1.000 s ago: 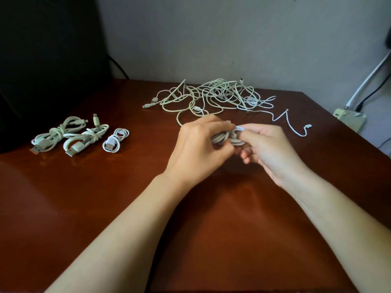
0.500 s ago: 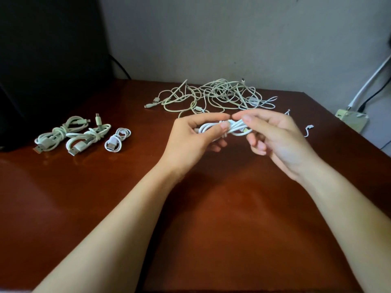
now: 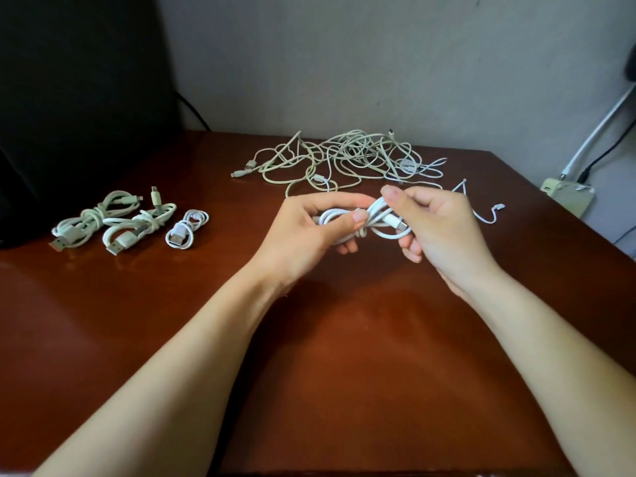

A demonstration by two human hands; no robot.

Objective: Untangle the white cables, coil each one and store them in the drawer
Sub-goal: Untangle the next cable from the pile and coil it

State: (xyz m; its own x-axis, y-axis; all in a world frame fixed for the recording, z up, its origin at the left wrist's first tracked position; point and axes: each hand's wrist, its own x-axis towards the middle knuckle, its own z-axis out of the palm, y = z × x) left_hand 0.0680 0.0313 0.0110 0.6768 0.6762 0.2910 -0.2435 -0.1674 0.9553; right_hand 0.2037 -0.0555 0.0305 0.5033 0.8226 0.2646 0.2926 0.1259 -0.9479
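A coiled white cable [image 3: 375,222] hangs between both hands above the middle of the brown table [image 3: 344,356]. My left hand [image 3: 303,235] grips its left loops between thumb and fingers. My right hand [image 3: 440,232] pinches the right end, where a plug shows by the fingers. Behind the hands lies a tangle of white cables [image 3: 347,160]. Three coiled cables lie at the left: a large coil [image 3: 93,218], a second coil [image 3: 137,225] and a small coil [image 3: 186,228]. No drawer is in view.
A single white cable end [image 3: 488,215] trails on the table to the right of my right hand. A dark object [image 3: 69,98] stands at the back left. A power strip [image 3: 568,197] with cords sits off the table's right edge by the wall.
Both hands have turned and drawn slightly apart, so the coil between them now shows. The wrap around its middle looks tighter than before.
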